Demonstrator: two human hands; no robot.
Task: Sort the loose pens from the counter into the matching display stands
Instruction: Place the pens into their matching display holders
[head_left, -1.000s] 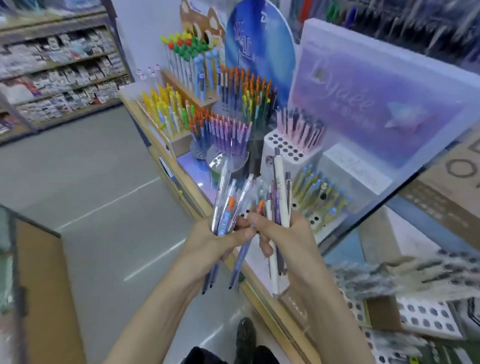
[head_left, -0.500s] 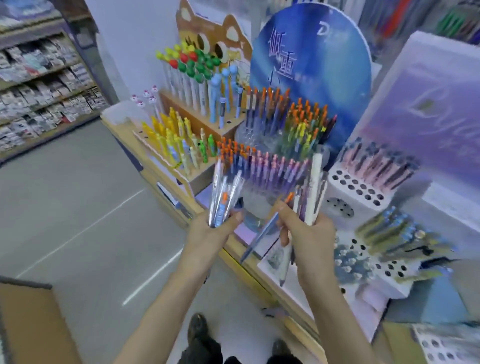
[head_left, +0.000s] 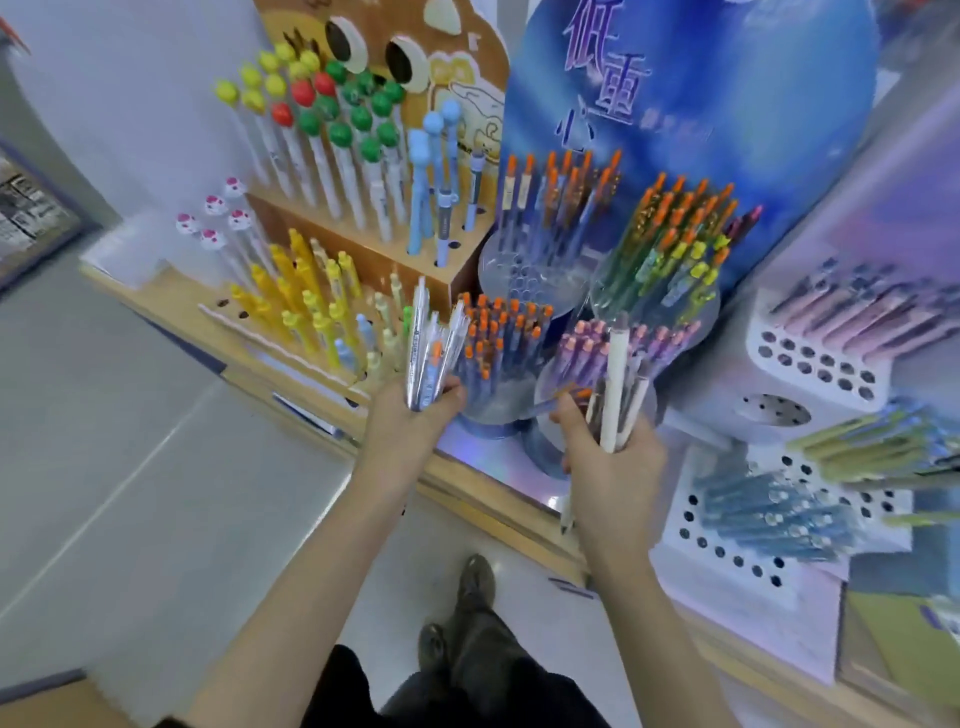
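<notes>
**A:** What was the left hand (head_left: 410, 423) doing?

**B:** It was closed round a sheaf of clear-barrelled pens (head_left: 428, 353), gripped at their lower ends. They fanned upward toward twelve o'clock, one showing an orange band.

**A:** And the right hand (head_left: 615, 465)?

**B:** It was full as well. Its fingers were curled about a bundle of white and dark pens (head_left: 618, 384) standing nearly upright, the tallest a white one. Thumb and forefinger also pinched a bluish pen with an orange end (head_left: 553, 404), which lay almost level and pointed toward nine o'clock.

**A:** Where were the hands relative to the stands?

**B:** They were over the counter's wooden edge (head_left: 467, 493), well apart from each other. A round clear stand (head_left: 493, 410) of orange-topped pens (head_left: 498, 338) sat just beside the left hand at one o'clock. Pink-topped pens (head_left: 582, 345) stood behind the right hand's bundle at twelve o'clock.

**A:** What else was on the counter?

**B:** A stepped wooden stand (head_left: 374, 265) stood at eleven o'clock from the left hand, with yellow pens (head_left: 296, 306) on its lower tier and fruit-topped ones higher up. A white holed stand (head_left: 810, 358) was at two o'clock from the right hand, its pens too blurred to make out. A blue round sign (head_left: 701, 130) rose at the back.

**A:** Did any loose pens lie on the counter?

**B:** I couldn't tell, because the surface was blurred.
</notes>
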